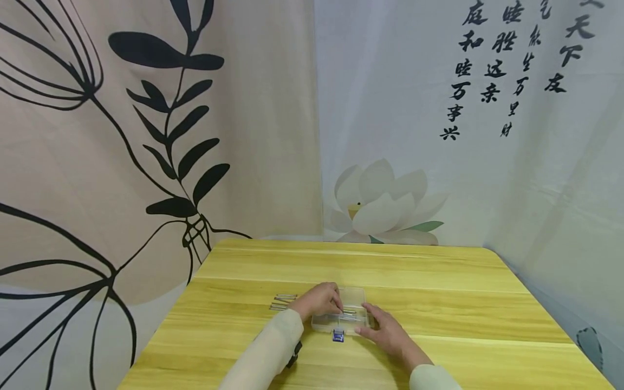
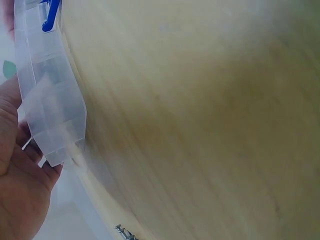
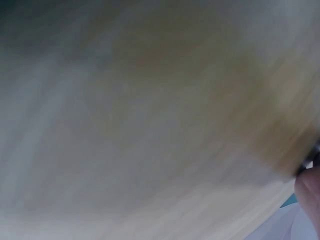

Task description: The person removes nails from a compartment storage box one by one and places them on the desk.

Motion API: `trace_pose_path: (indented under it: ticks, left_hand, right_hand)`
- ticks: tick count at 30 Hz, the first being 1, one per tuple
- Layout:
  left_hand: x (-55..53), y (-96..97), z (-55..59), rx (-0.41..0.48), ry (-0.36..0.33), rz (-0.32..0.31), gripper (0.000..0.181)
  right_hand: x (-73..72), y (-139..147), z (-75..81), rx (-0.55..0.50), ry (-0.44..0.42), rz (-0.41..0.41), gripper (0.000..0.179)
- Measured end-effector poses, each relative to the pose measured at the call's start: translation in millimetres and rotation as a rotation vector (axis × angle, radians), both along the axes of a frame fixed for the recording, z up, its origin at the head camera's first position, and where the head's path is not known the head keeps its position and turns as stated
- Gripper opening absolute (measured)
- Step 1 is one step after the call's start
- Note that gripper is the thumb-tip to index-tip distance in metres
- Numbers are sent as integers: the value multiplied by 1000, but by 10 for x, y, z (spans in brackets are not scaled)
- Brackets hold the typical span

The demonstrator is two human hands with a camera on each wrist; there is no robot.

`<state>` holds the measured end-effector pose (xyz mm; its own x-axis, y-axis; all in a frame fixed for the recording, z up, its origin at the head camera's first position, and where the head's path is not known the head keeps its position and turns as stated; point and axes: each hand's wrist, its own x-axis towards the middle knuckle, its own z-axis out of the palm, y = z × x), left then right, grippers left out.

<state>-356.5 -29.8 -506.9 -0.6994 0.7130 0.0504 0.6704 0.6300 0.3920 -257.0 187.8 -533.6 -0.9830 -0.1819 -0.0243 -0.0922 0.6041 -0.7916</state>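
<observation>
A clear plastic compartment box [image 1: 322,325] lies on the table with its lid [image 1: 352,295] raised at the back and a blue latch [image 1: 338,336] at the front. My left hand [image 1: 319,300] reaches over its left part, fingers bent down inside, seemingly pinching thin silvery screws [image 1: 349,312] at the fingertips. The left wrist view shows the box wall [image 2: 55,100] partly covering that hand [image 2: 22,185]. My right hand [image 1: 387,327] grips the box's right end, thumb in front and fingers behind. Only a sliver of the right hand [image 3: 309,190] enters the right wrist view.
More long silvery screws [image 1: 284,301] lie on the wooden table [image 1: 439,298] left of the box. Screw ends [image 2: 125,232] also show at the bottom of the left wrist view. A printed cloth [image 1: 273,135] hangs behind the table.
</observation>
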Motion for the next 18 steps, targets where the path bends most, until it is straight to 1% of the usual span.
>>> trace_pose_path:
  ticks: [1,4,10,11,13,18]
  left_hand:
    - [1,-3,0,2,5,-3,6]
    - [9,-13,2,21,-12,-2,6]
    - [29,-46,29,114,-113,27,6]
    - [26,-57,27,123,-116,27,6]
    - [18,-77,25,117,-105,23,6]
    - [17,-122,24,66,-16,-11,6]
  right_hand:
    - [-3,0,-3,1,1,2,72]
    - [-10,0,-13,5,10,9,72]
    - [-6,-1,-15,6,12,12,73]
    - [-3,-1,-12,6,11,12,73]
    - [0,-2,-9,2,10,12,73]
    - [-1,-4,-7,-2,19,18,72]
